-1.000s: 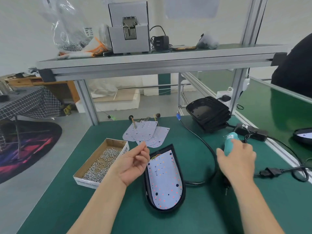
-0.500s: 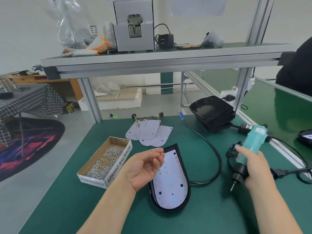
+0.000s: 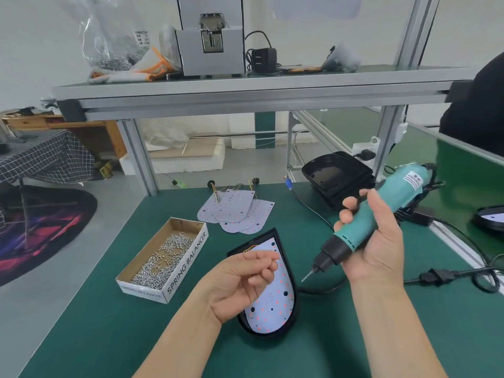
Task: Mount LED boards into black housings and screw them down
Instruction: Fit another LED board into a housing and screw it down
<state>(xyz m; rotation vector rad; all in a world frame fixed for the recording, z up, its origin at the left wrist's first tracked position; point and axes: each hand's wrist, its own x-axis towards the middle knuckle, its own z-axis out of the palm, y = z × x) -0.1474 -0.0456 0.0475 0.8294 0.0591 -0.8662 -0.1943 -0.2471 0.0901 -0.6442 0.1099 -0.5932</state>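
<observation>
At the left of the table (image 3: 90,323) sits the open box of screws (image 3: 163,257). Next to it the left hand (image 3: 240,282) hovers with fingers curled, thumb against forefinger; whether a screw is pinched there I cannot tell. Under it the LED board (image 3: 275,304) lies seated in the black housing (image 3: 296,301). It looks thin, light and stiff, best steadied at a bare edge, off the LEDs. Rightward, the right hand (image 3: 379,246) is wrapped round the teal screwdriver (image 3: 395,195), its bit angled down towards the board.
</observation>
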